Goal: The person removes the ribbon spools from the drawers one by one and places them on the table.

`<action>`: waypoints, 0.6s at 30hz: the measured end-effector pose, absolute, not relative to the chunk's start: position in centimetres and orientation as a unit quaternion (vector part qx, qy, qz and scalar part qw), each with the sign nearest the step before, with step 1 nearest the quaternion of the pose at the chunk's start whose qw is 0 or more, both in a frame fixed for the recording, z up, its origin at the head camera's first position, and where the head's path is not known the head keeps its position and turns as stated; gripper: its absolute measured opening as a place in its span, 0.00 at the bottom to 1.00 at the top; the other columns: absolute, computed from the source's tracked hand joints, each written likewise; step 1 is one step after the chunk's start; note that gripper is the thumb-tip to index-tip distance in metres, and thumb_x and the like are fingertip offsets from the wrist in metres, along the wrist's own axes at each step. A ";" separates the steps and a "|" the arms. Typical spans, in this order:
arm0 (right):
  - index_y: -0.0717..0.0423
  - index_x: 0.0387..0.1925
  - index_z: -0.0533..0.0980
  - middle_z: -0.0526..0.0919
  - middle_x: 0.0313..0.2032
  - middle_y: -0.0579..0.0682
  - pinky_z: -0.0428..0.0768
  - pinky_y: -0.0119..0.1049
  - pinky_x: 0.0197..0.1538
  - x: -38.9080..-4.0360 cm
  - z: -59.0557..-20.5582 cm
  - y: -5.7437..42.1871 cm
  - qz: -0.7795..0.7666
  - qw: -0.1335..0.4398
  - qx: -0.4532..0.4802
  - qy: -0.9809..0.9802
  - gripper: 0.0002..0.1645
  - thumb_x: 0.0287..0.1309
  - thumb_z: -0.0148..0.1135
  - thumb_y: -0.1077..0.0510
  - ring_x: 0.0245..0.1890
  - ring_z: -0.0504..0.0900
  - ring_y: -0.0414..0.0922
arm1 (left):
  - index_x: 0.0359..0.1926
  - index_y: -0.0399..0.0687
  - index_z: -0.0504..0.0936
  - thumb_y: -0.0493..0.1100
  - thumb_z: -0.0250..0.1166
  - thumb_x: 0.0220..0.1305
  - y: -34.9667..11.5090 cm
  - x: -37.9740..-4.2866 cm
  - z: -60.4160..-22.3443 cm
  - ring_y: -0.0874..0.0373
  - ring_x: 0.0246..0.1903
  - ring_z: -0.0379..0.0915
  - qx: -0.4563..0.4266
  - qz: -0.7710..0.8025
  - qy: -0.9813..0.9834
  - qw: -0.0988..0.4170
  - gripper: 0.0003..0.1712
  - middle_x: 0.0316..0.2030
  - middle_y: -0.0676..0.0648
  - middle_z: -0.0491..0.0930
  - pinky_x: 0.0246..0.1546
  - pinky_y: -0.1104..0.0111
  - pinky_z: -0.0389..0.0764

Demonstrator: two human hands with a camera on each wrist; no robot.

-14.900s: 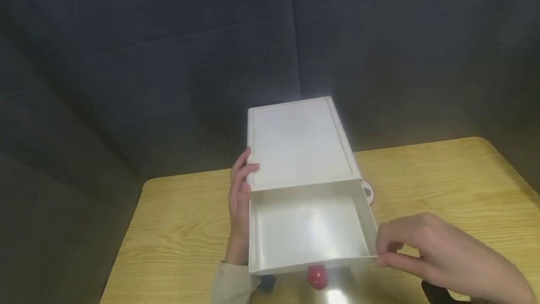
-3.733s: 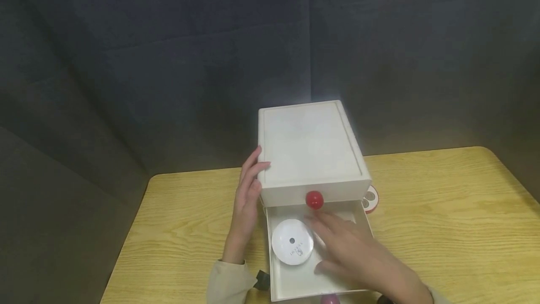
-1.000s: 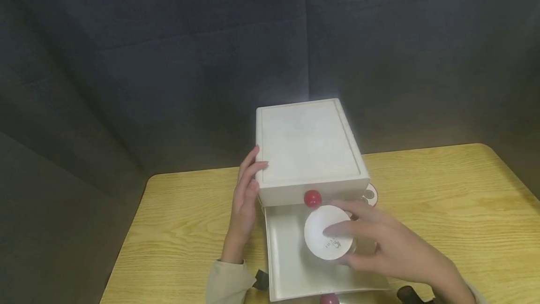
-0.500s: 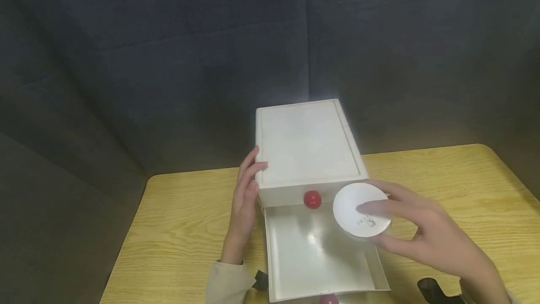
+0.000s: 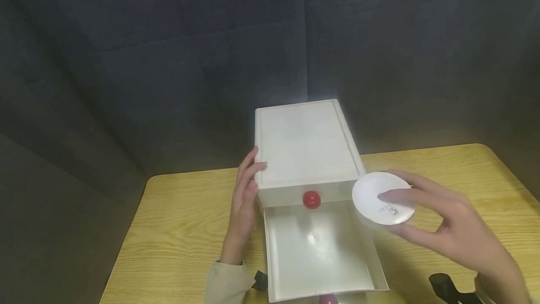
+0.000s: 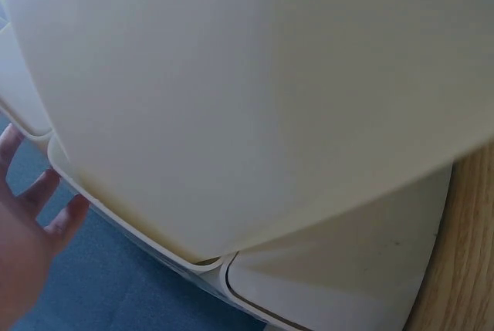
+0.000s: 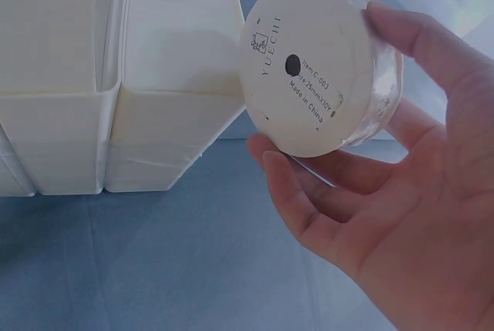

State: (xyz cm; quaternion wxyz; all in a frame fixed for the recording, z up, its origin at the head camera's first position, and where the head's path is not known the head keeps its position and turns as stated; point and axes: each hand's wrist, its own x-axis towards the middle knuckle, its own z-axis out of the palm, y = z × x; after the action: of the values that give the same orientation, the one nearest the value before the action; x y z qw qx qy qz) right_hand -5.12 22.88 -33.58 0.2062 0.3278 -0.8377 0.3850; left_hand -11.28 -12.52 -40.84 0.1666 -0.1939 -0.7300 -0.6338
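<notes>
A white ribbon spool (image 5: 375, 205) is held in the air by my right hand (image 5: 451, 222), just right of the white drawer cabinet (image 5: 308, 147). In the right wrist view, thumb and fingers grip the spool (image 7: 285, 107) around its rim; its printed end reads YUECHI, 25mm. Below the top drawer with its red knob (image 5: 311, 199), a lower drawer (image 5: 303, 266) stands pulled out, its floor bare. My left hand (image 5: 244, 205) rests against the cabinet's left side, fingertips over the top edge. The left wrist view shows its fingers (image 6: 69, 219) extended by the cabinet.
A purple knob (image 5: 328, 299) sits on the lower drawer's front at the bottom of the head view. The wooden table (image 5: 181, 229) extends to both sides. A dark curtain (image 5: 190, 69) hangs behind it.
My right hand has lifted the ribbon spool out of the lower drawer and carried it up and right. The round red-rimmed item behind the cabinet is now hidden. My left hand stays put.
</notes>
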 end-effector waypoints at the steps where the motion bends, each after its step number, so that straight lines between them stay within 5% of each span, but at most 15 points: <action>1: 0.52 0.50 0.86 0.82 0.62 0.51 0.73 0.19 0.54 -5.2 -33.7 23.0 0.389 0.210 0.331 -0.834 0.39 0.27 0.83 0.71 0.55 0.80 0.34 | 0.62 0.43 0.74 0.48 0.43 0.76 -12.5 -11.3 -40.8 0.49 0.78 0.49 -0.194 -0.634 -0.730 0.167 0.24 0.79 0.52 0.57 0.73 0.41 0.56; 10: 0.56 0.49 0.86 0.82 0.60 0.52 0.74 0.20 0.55 -5.8 -34.1 23.8 0.412 0.224 0.334 -0.817 0.37 0.27 0.80 0.74 0.56 0.81 0.37 | 0.62 0.42 0.74 0.47 0.43 0.76 -12.6 -11.3 -40.9 0.49 0.78 0.49 -0.196 -0.635 -0.728 0.167 0.24 0.79 0.52 0.56 0.73 0.41 0.56; 18: 0.53 0.47 0.86 0.81 0.62 0.42 0.70 0.21 0.59 -5.9 -34.2 24.2 0.420 0.215 0.296 -0.831 0.38 0.26 0.79 0.77 0.59 0.78 0.34 | 0.61 0.42 0.74 0.47 0.43 0.76 -12.6 -11.4 -40.8 0.49 0.78 0.49 -0.195 -0.636 -0.728 0.169 0.23 0.79 0.52 0.56 0.73 0.42 0.56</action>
State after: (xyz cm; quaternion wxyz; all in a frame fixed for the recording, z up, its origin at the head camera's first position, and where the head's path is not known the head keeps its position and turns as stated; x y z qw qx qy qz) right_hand -5.89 24.24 -34.20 0.2149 0.2959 -0.8305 0.4201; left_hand -11.42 -12.57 -40.83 0.1689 -0.1951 -0.7276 -0.6356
